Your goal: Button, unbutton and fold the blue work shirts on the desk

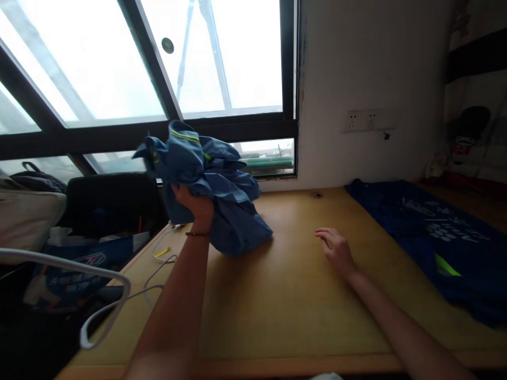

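Note:
My left hand [197, 204] is closed round a crumpled blue garment [214, 184] with yellow-green trim, lifting its upper part above the wooden table [293, 311]; the garment's lower end rests on the table top. A thin bracelet sits on that wrist. My right hand [336, 250] hovers low over the middle of the table, fingers stretched out and apart, holding nothing. It is a short way right of the bunched garment.
A second dark blue garment [439, 237] with white print lies flat at the table's right. White cables [162, 258] trail over the left edge. A black chair [113, 203], bags [75, 269] and a white hanger [99, 295] crowd the left. Window and wall with sockets [362, 120] stand behind.

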The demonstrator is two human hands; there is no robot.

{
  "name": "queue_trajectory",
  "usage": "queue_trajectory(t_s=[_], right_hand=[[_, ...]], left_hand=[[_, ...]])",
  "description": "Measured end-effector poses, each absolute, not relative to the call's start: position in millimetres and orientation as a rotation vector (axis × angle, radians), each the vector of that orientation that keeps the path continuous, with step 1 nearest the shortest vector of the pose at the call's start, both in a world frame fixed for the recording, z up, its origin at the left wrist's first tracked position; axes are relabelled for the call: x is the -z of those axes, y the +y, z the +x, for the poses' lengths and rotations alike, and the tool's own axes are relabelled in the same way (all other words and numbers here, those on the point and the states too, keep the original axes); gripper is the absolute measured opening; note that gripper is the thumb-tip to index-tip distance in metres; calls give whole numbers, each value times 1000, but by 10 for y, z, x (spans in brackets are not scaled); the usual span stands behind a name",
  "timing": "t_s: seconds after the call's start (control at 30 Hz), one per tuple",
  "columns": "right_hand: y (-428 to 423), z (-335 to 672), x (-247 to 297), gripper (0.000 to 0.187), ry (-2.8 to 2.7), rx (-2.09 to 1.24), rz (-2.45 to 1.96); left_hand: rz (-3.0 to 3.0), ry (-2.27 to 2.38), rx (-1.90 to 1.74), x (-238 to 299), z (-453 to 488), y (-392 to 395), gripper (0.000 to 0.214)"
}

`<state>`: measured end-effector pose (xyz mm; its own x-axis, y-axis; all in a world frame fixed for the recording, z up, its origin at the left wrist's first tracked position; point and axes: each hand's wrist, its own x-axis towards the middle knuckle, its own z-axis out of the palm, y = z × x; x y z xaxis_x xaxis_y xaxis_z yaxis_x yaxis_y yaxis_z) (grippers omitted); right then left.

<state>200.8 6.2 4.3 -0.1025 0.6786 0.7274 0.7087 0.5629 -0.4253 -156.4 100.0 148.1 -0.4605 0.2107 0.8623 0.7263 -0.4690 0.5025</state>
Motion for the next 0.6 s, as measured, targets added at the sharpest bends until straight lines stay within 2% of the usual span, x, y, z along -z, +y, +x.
queue_trajectory(t_s=[0.1, 0.2, 0.37, 0.5, 0.6], right_hand=[[104, 1969, 17, 24, -1830, -16, -1168], [97, 1958, 8, 24, -1862, -56, -1184], [104, 1990, 49, 24, -1869, -101, -1257], [186, 2105, 70, 23, -1897, -24, -1400], [266, 2369, 80, 22, -1804, 164, -1692]], left_hand=[[-1352, -1414, 1729, -1359, -1748, 1102, 14], [-1609, -1816, 1294, -871, -1869, 1133, 24], [-1788, -2248, 827, -134, -1995, 1175, 38], [-1746, -2395, 531, -55, -1986, 1250, 47], [-1744, -2379, 437, -30, -1926, 1226, 55]])
